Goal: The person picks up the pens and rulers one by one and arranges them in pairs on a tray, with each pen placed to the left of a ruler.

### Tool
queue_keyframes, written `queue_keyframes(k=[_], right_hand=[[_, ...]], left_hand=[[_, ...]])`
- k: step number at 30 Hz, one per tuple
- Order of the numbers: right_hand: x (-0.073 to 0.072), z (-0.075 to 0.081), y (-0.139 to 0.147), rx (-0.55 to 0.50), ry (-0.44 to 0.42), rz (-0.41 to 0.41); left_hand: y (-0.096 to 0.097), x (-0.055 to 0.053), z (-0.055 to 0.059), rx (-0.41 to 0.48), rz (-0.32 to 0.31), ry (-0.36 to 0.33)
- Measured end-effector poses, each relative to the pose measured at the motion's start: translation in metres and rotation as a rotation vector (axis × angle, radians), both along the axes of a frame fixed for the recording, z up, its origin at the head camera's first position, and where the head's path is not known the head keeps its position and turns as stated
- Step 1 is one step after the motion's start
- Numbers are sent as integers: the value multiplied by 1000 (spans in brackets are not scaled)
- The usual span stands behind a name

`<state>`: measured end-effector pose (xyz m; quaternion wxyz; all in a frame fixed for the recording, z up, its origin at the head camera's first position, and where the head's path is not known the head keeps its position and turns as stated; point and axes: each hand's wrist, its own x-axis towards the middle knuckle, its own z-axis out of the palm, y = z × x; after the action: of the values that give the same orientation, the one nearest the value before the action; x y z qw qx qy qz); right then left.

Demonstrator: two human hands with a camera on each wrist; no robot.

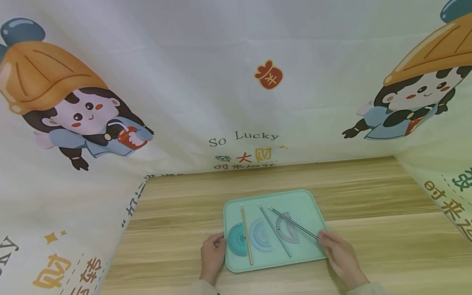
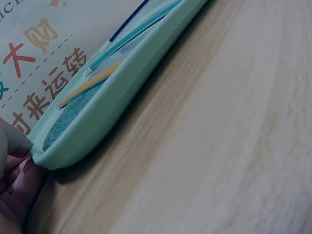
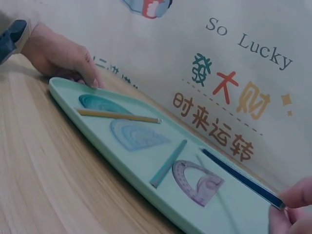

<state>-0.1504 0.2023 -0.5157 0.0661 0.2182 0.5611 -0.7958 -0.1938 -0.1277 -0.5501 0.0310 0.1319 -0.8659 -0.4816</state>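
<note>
A mint-green tray lies on the table in the head view. My left hand grips its left edge, the thumb over the rim in the left wrist view. At the tray's right side, my right hand pinches one end of a dark pencil, which slants over a purplish protractor; a faint shadow falls on the tray below it. A yellow pencil lies across a teal protractor near the left hand. Between them and the right hand are a pale blue protractor and a teal pencil.
The wood-grain table extends around the tray. White printed cloth with cartoon figures and lettering hangs behind and along both sides of it.
</note>
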Motion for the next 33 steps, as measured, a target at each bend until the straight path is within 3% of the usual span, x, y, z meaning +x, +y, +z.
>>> queue_keyframes(k=[11, 17, 21, 24, 27, 33], right_hand=[[2, 3, -5, 95, 4, -211], [8, 1, -17, 283, 22, -364], [7, 0, -23, 494, 81, -414], [7, -1, -25, 724, 130, -382], [10, -1, -27, 903, 194, -295], [14, -5, -32, 1071, 244, -77]], left_hand=[[0, -1, 1, 7, -9, -3], [0, 1, -1, -2, -11, 0], [-1, 1, -1, -7, -13, 6], [-1, 1, -1, -8, -16, 2], [-1, 0, 0, -9, -16, -1], [-1, 0, -1, -7, -11, -1]])
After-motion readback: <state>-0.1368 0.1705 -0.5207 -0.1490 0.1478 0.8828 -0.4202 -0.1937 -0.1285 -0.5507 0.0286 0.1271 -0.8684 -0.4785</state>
